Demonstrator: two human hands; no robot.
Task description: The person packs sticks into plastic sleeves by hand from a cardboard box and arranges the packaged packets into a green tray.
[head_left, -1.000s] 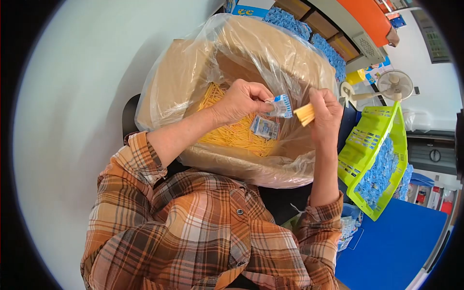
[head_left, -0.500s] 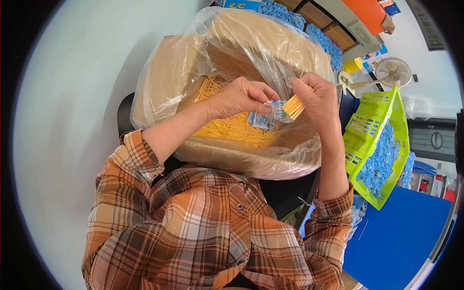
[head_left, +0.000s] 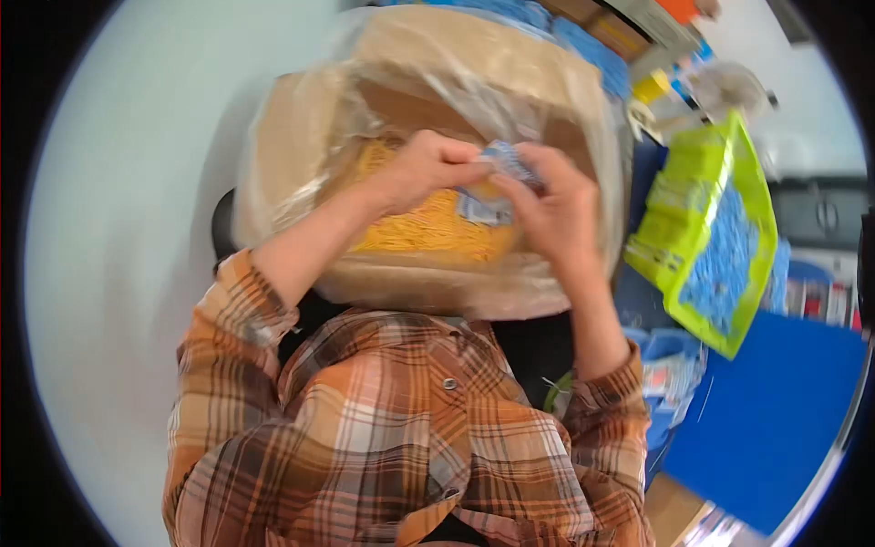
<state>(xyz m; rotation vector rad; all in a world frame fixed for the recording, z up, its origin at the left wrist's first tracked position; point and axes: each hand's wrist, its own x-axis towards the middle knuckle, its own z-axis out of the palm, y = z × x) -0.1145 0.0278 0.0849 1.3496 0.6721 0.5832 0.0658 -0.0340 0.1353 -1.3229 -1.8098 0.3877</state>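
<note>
A small clear packet with blue and white print (head_left: 506,160) is between my two hands, above the box. My left hand (head_left: 421,171) pinches its near-left edge with thumb and fingers. On the other side my right hand (head_left: 561,202) grips it, thumb and fingers closed around the printed film. Yellowish colour shows in the packet's lower part, but blur hides the detail. Below lie many thin yellow sticks (head_left: 424,230), loose in a cardboard box (head_left: 437,290) lined with clear plastic.
A lime-green basket (head_left: 661,223) full of blue printed packets (head_left: 725,260) leans at the right, above a blue panel (head_left: 766,419). A fan (head_left: 726,88) stands behind it. More blue packets (head_left: 592,55) sit beyond the box. A pale wall (head_left: 118,273) runs along the left.
The bundle of yellow sticks that stood out of my right fist is no longer visible there. My right hand has moved left and now grips the packet. The view has shifted slightly.
</note>
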